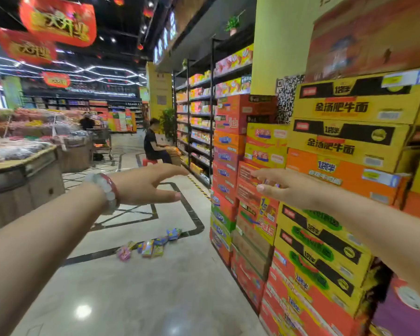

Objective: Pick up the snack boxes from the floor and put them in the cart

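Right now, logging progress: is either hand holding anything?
Left hand: open, holding nothing.
Right hand: open, holding nothing.

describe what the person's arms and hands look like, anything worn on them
Both forearms are bare, with no sleeves in view. The left hand has a bracelet at the wrist, made of chunky rounded beads, pale whitish ones alongside dark red ones. The right hand shows no bracelet or watch. No gloves on either hand, and no rings can be made out.
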A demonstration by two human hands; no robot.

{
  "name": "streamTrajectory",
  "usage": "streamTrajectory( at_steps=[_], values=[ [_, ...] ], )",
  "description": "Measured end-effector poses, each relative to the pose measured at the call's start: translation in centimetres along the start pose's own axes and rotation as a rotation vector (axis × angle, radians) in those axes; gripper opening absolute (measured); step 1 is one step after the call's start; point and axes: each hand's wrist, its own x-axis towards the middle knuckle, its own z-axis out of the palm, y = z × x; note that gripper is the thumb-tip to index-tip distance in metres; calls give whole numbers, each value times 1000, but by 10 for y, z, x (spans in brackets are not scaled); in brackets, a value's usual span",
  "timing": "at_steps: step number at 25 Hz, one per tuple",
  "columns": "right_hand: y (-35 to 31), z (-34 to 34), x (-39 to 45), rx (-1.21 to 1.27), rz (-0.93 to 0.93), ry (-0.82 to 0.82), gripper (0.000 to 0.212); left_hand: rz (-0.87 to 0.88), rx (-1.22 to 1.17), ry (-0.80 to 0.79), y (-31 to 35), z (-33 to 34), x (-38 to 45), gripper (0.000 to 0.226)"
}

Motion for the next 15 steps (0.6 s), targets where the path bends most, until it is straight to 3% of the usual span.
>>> streamTrajectory(
  at_steps=[4,7,10,15],
  values=[
    [14,6,54,57,-96,-53,51,-138,-17,21,-16,2,18,64],
    [25,13,88,133,-154,-105,50,-190,-63,50,-22,13,32,107],
    [34,21,119,84,-231,-150,51,-223,-65,51,-33,27,44,123],
    [40,39,172,114,-292,-171,50,-294,-34,8,-51,35,78,91]
  ],
)
